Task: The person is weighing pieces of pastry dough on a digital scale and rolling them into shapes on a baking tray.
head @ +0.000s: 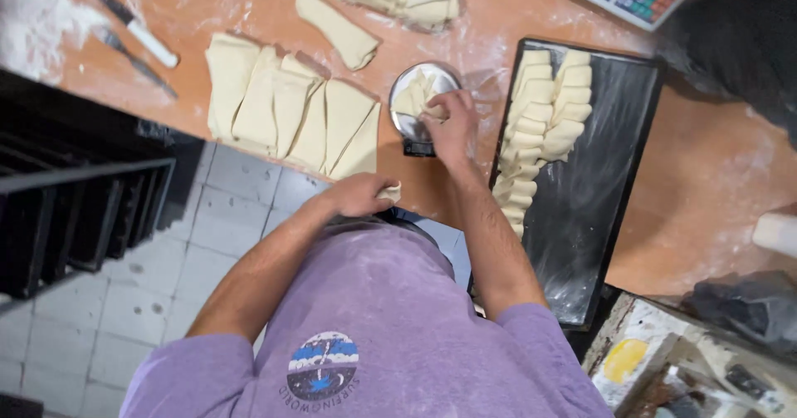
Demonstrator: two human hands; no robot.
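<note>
Dough pieces lie on a small scale, the right hand's grip closed on one. The left hand pinches a dough scrap at the table edge; cut dough triangles lie beyond it, a black tray beside the right.

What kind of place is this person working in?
Most likely a bakery's work area. A floured wooden table carries cut dough triangles, a black baking tray holds rows of rolled pastries, and the right hand rests at a small scale with dough on it.
</note>
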